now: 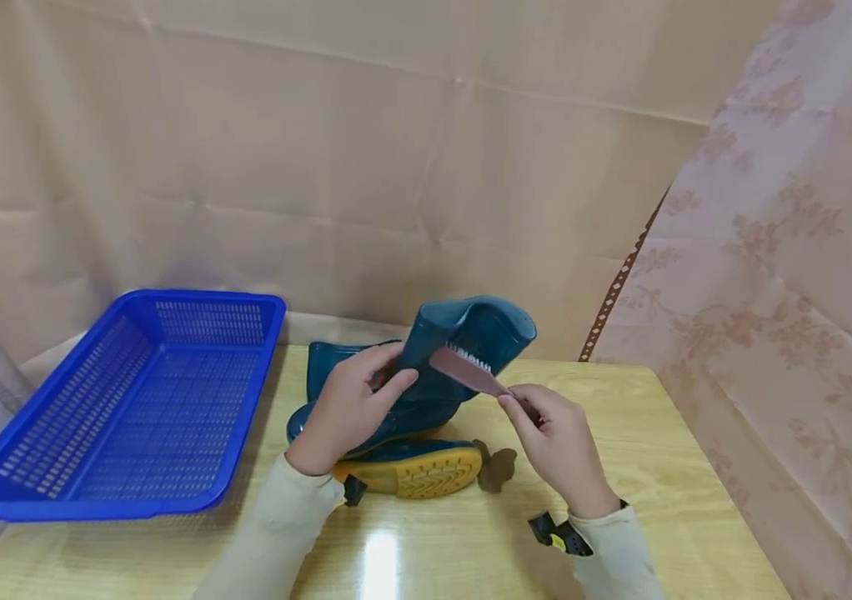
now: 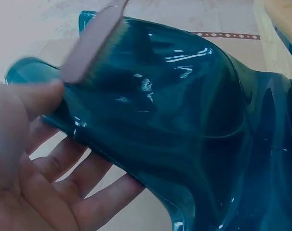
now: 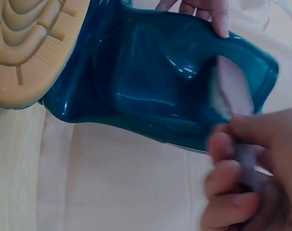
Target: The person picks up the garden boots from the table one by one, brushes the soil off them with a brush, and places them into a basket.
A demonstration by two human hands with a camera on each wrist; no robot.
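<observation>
My left hand (image 1: 351,400) grips the upper shaft of a glossy dark teal rubber boot (image 1: 426,367). In the left wrist view its thumb lies on the near side of the shaft (image 2: 165,96) and the fingers reach beneath. A brush (image 1: 467,371) with a dull pink back and pale bristles is held by its handle in my right hand (image 1: 557,442). Its bristles face the boot's shaft near the opening, and in the right wrist view the brush (image 3: 232,86) looks pressed to the surface. A second boot (image 1: 437,472) with a yellow treaded sole lies on its side below.
A blue plastic basket (image 1: 242,433) stands on the left of the wooden table (image 1: 606,417). Brown lumps (image 1: 497,471) lie by the yellow sole. Beige cloth (image 1: 321,167) hangs behind, and a floral curtain (image 1: 809,333) hangs on the right.
</observation>
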